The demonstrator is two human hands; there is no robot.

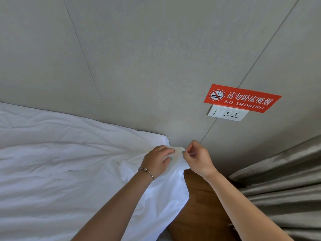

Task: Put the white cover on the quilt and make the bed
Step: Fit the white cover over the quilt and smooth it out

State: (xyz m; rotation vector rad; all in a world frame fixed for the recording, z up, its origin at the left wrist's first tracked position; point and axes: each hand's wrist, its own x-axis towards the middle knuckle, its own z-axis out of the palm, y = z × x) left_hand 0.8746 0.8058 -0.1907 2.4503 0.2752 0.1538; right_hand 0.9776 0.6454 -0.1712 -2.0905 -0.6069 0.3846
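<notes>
Red no-smoking sign (242, 98) above wall socket (227, 113); grey curtain (284, 185) right

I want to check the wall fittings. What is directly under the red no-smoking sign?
Under the red sign sits a white socket panel on the grey wall; the sign's lower edge hides the panel's top edge.

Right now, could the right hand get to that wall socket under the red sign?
Probably yes. The right hand pinches the white cover near the wall, and only bare wall lies between it and the socket. It would have to let go of the cover first.
</notes>
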